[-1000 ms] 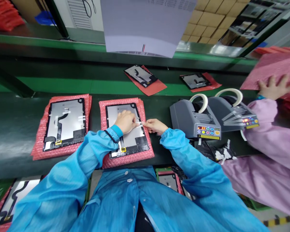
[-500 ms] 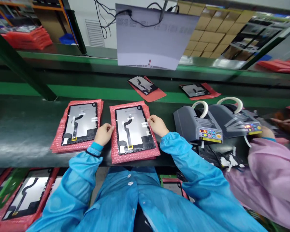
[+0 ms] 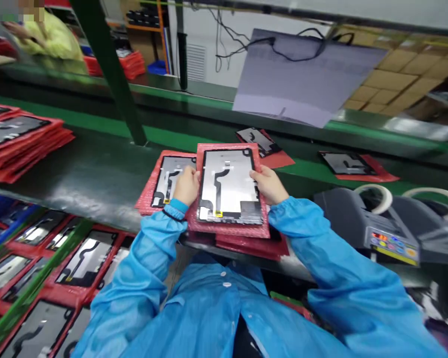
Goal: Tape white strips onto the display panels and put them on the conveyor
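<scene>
Between my two hands I hold a tablet screen panel (image 3: 231, 184) lying on a red bubble-wrap bag (image 3: 229, 229), raised over the bench. The panel's silver back faces up, with a black flex cable and a yellow piece at its lower edge. My left hand (image 3: 187, 186) is closed on the left edge of the bag. My right hand (image 3: 271, 185) grips the right edge, thumb on top. Behind my left hand a second screen panel (image 3: 162, 181) rests on its red bag, partly covered. More red bags (image 3: 254, 244) lie beneath the raised one.
Two grey tape dispensers (image 3: 354, 223) stand at the right. Further panels on red bags (image 3: 261, 141) lie at the bench's back. A stack of red bags with panels (image 3: 26, 144) sits at far left. Below are racks of panels (image 3: 85, 258). A green post (image 3: 115, 74) rises ahead.
The right-hand bag and its panel have come up off the pile and moved left, now overlapping the left pile. Both hands have closed on its sides. My view has turned left.
</scene>
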### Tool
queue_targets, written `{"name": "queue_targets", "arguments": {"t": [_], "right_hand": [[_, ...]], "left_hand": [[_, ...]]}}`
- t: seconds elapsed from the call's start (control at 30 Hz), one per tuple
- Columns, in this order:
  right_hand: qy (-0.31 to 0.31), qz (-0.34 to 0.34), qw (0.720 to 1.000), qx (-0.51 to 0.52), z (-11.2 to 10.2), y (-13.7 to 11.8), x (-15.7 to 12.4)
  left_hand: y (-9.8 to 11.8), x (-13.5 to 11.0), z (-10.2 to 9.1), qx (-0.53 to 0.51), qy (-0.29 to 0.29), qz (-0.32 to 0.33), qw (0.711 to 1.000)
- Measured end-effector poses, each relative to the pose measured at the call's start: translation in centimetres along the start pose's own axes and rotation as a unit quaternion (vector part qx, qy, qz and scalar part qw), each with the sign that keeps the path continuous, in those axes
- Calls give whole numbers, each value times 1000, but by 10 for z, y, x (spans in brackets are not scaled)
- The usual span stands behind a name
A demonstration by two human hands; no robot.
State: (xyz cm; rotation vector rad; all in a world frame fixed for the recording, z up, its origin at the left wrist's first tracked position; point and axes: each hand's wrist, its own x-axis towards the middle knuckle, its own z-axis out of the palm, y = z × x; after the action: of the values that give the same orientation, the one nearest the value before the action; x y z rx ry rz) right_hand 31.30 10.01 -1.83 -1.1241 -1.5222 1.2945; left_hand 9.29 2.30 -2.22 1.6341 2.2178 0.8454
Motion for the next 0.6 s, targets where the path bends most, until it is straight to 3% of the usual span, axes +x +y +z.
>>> {"name": "queue_targets", "arguments": {"t": [0.07,0.13,0.23,0.3,0.37,0.47,0.53,0.6], "right_hand": [[-24,6,1000,-9,44,-1,25],[-25,9,996,-84,91,1,45],[-52,50,952,-299,145,4,62],[-85,86,921,-370,159,1,62],[-112,82,913,-382,146,-7,55],[-97,-4,908,-408,78,-20,34],[11,-16,914,-406,16,-21,12],[135,66,889,-433,-41,-11,-16]], "left_hand": [[-25,18,-27,25,24,-47,998],[-52,32,-45,50,36,-98,993],[-87,44,-52,77,30,-124,989],[-107,47,-48,89,13,-126,988],[-123,47,-44,94,2,-130,987],[-130,45,-47,94,27,-112,989],[-117,39,-46,75,82,-40,993],[-89,26,-34,9,94,58,994]]}}
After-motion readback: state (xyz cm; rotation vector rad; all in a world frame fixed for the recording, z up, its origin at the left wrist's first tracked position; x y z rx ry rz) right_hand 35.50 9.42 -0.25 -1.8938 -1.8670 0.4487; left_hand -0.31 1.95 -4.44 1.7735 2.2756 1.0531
